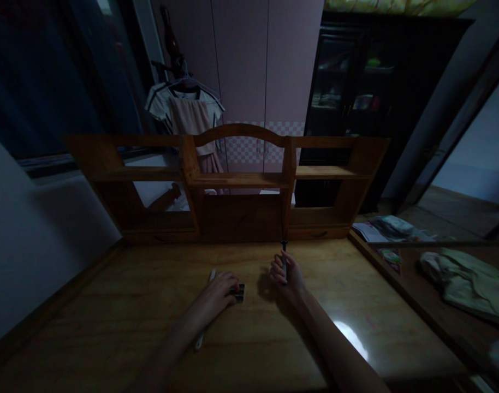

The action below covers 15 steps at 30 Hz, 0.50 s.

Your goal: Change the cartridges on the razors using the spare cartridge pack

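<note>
On the wooden desk, my left hand (223, 289) rests with bent fingers at the left side of a small dark case (240, 293). The fingers partly cover the case, and whether they grip it is unclear. Beneath that hand and wrist passes a long, thin, pale strip (199, 341), showing at both ends. Off to the right, my right hand (288, 273) is closed around a slim dark tool (284, 262), held upright slightly above the desk. Its narrow dark tip points toward the shelf.
A wooden shelf unit (237, 179) stands along the desk's (151, 305) back edge. Right of the desk, a lower surface holds light cloth (470, 284) and papers (391, 228). Clothes (188, 109) hang behind the shelf, beside a pink wardrobe (245, 65) and a dark cabinet (356, 82).
</note>
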Tool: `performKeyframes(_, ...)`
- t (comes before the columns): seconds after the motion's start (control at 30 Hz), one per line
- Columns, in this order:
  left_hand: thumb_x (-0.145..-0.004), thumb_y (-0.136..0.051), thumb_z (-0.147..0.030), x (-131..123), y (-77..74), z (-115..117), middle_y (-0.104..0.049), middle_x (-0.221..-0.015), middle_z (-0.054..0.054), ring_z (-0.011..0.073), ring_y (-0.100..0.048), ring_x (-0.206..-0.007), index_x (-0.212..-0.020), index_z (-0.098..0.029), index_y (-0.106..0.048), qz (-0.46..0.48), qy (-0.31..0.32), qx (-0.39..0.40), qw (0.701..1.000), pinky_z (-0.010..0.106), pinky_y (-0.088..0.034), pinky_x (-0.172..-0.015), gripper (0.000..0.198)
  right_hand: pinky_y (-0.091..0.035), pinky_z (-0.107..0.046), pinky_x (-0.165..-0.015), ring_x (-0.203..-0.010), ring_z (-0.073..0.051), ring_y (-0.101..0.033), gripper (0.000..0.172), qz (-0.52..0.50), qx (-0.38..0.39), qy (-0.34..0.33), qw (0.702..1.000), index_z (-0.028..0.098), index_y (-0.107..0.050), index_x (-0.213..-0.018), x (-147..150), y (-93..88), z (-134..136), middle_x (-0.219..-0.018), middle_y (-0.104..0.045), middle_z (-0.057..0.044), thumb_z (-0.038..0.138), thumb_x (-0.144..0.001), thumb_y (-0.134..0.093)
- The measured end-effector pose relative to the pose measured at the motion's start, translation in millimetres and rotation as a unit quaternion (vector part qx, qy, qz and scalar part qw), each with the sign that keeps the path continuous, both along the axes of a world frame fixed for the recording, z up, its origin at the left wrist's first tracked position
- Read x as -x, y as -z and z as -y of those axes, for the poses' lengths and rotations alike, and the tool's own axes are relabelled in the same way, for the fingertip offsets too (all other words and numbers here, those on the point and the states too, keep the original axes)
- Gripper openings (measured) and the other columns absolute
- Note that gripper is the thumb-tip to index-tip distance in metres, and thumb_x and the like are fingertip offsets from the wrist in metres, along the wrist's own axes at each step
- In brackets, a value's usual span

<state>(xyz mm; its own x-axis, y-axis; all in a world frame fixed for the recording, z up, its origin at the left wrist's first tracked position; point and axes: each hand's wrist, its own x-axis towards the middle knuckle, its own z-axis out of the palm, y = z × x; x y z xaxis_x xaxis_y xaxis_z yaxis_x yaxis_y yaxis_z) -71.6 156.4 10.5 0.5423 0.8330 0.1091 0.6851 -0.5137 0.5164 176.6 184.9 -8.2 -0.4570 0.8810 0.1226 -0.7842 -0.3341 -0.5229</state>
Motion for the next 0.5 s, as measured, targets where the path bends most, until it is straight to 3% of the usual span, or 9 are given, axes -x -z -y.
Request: performKeyframes(0.5, -0.064, -0.057, -0.011, -6.1, 5.6, -16.6, -0.053, -0.095, 0.003, 0.0187, -0.049, -0.094, -0.075, -0.017, -0.058, -0.033, -0.001, 0.048, 0.998, 0.028, -0.036, -0.081, 0.013, -0.021, -0.017, -0.034, -0.03, -0.005, -0.02, 0.034, 0.009, 0.017, 0.0, 1.0, 0.019, -0.037, -0.061, 1.5, -0.9, -0.5, -0.041, -0.031, 0.009, 0.041, -0.086, -0.047)
